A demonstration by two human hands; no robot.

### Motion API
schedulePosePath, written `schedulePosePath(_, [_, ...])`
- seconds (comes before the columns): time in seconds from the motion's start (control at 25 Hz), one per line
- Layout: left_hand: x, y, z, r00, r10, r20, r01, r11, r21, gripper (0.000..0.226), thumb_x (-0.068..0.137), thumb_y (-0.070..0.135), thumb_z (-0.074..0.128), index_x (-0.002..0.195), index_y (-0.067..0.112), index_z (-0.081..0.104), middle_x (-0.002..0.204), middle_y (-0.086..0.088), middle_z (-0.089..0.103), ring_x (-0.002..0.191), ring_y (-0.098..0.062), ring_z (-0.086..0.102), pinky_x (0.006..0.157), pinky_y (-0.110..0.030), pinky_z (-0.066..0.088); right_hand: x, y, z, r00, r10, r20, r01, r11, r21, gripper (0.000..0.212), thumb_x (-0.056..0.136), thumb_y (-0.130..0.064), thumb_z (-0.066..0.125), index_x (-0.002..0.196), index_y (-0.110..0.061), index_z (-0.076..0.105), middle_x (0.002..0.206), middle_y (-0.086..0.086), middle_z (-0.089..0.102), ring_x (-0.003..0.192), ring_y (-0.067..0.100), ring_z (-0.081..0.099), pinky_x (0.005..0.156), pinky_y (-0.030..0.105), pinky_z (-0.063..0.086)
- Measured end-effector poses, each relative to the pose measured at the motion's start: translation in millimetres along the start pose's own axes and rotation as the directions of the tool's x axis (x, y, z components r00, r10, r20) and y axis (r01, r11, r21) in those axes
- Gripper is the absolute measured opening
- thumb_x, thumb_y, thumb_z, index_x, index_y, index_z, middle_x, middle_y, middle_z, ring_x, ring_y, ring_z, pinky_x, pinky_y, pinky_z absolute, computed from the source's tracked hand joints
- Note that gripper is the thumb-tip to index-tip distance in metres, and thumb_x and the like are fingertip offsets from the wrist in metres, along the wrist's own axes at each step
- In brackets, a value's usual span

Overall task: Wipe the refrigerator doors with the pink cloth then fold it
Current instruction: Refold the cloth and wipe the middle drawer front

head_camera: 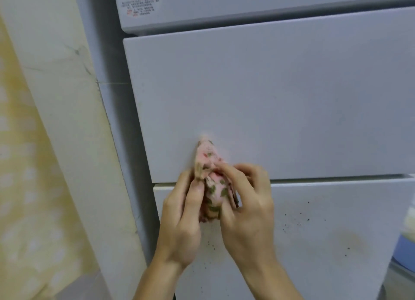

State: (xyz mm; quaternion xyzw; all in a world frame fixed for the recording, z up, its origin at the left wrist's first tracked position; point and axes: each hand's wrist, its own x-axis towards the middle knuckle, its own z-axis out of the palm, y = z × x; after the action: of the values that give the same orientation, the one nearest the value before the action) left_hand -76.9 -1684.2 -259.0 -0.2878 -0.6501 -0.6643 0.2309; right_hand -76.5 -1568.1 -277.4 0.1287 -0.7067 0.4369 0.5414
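Observation:
The pink cloth (210,176), patterned with green and red, is bunched up between both my hands in front of the refrigerator. My left hand (182,219) grips its left side with curled fingers and thumb. From the right, my right hand (247,210) pinches the cloth. A pointed corner of the cloth sticks up against the middle refrigerator door (269,97). The lower door (325,232) carries dark specks and a faint yellowish stain.
The upper door (247,3) bears a white label with red print (140,5). A cream wall (56,97) and a yellow patterned curtain (27,187) stand to the left. A blue and white object (407,243) sits at the right edge.

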Motion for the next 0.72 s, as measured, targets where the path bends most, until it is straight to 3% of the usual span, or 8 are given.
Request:
schedulePosePath(0.16, [2.1, 16.9, 4.2, 0.972, -0.232, -0.031, 0.228, 0.968, -0.104, 0.03, 0.1, 0.035, 0.055, 0.105, 0.008, 0.067, 0.065, 0.0, 0.069, 0.054, -0.013, 0.067, 0.05, -0.022, 0.052, 11.3, 1.2, -17.3, 0.947, -0.111, 0.301, 0.112, 0.994, 0.015, 0.045, 0.093, -0.008, 0.06, 0.134, -0.024, 0.071, 0.113, -0.017, 0.061, 0.102, 0.005, 0.06, 0.088, 0.014, 0.048])
schedulePosePath(0.24, [5.1, 16.8, -1.3, 0.96, -0.254, -0.118, 0.248, 0.967, -0.059, 0.028, 0.096, 0.037, 0.057, 0.1, 0.014, 0.073, 0.075, -0.003, 0.077, 0.065, -0.016, 0.074, 0.056, -0.028, 0.055, 19.2, -0.3, -29.4, 0.94, 0.053, 0.337, -0.107, 0.984, 0.144, 0.029, 0.098, -0.003, 0.065, 0.114, -0.024, 0.077, 0.1, -0.016, 0.074, 0.094, 0.007, 0.069, 0.086, 0.018, 0.052])
schedulePosePath(0.32, [3.2, 17.8, -6.5, 0.952, -0.262, -0.158, 0.258, 0.965, -0.045, 0.025, 0.098, 0.037, 0.059, 0.1, 0.021, 0.077, 0.092, -0.003, 0.081, 0.085, -0.018, 0.079, 0.071, -0.035, 0.06, 25.2, 0.3, -43.1, 0.864, 0.25, 0.436, -0.384, 0.888, 0.253, 0.017, 0.098, -0.007, 0.069, 0.098, -0.023, 0.076, 0.091, -0.008, 0.078, 0.088, 0.011, 0.073, 0.083, 0.028, 0.056])
schedulePosePath(0.4, [0.8, 20.9, -6.6, 0.946, -0.286, -0.153, 0.279, 0.958, -0.068, 0.02, 0.099, 0.034, 0.064, 0.097, 0.021, 0.078, 0.094, -0.008, 0.081, 0.089, -0.025, 0.079, 0.076, -0.041, 0.062, 28.9, -5.8, -55.4, 0.732, 0.231, 0.642, -0.477, 0.845, 0.241, 0.014, 0.093, -0.021, 0.078, 0.106, -0.025, 0.072, 0.105, -0.006, 0.077, 0.101, 0.011, 0.073, 0.091, 0.029, 0.055])
schedulePosePath(0.44, [0.7, 23.2, -5.5, 0.941, -0.305, -0.145, 0.295, 0.951, -0.091, 0.016, 0.095, 0.035, 0.069, 0.096, 0.021, 0.077, 0.092, -0.011, 0.08, 0.087, -0.03, 0.079, 0.075, -0.044, 0.062, 26.5, -10.7, -55.3, 0.665, 0.194, 0.721, -0.452, 0.873, 0.181, 0.03, 0.088, -0.028, 0.084, 0.115, -0.027, 0.069, 0.113, -0.009, 0.074, 0.11, 0.009, 0.07, 0.096, 0.026, 0.054])
schedulePosePath(0.52, [0.5, 24.6, -3.8, 0.938, -0.32, -0.135, 0.31, 0.946, -0.093, 0.027, 0.081, 0.041, 0.079, 0.095, 0.019, 0.072, 0.091, -0.011, 0.079, 0.084, -0.03, 0.078, 0.074, -0.044, 0.062, 18.8, -14.8, -47.3, 0.677, 0.174, 0.715, -0.378, 0.916, 0.136, 0.039, 0.085, -0.027, 0.086, 0.119, -0.026, 0.067, 0.111, -0.011, 0.073, 0.107, 0.004, 0.068, 0.09, 0.02, 0.055])
schedulePosePath(0.6, [0.7, 22.3, -5.9, 0.938, -0.329, -0.11, 0.319, 0.943, -0.096, 0.031, 0.075, 0.045, 0.079, 0.092, 0.02, 0.074, 0.093, -0.007, 0.078, 0.084, -0.023, 0.075, 0.079, -0.045, 0.061, 17.8, -16.2, -42.1, 0.784, 0.252, 0.567, -0.427, 0.882, 0.2, 0.008, 0.094, -0.016, 0.077, 0.102, -0.015, 0.074, 0.088, -0.005, 0.075, 0.083, 0.005, 0.068, 0.076, 0.024, 0.053])
schedulePosePath(0.72, [0.8, 22.8, -16.9, 0.944, -0.313, -0.108, 0.316, 0.949, 0.011, 0.018, 0.092, 0.035, 0.07, 0.087, 0.021, 0.08, 0.093, -0.003, 0.08, 0.087, -0.015, 0.076, 0.08, -0.031, 0.058, 29.6, -4.7, -52.7, 0.685, 0.534, 0.496, -0.705, 0.656, 0.267, 0.016, 0.1, -0.017, 0.069, 0.088, -0.009, 0.077, 0.085, 0.011, 0.077, 0.078, 0.02, 0.069, 0.08, 0.037, 0.052])
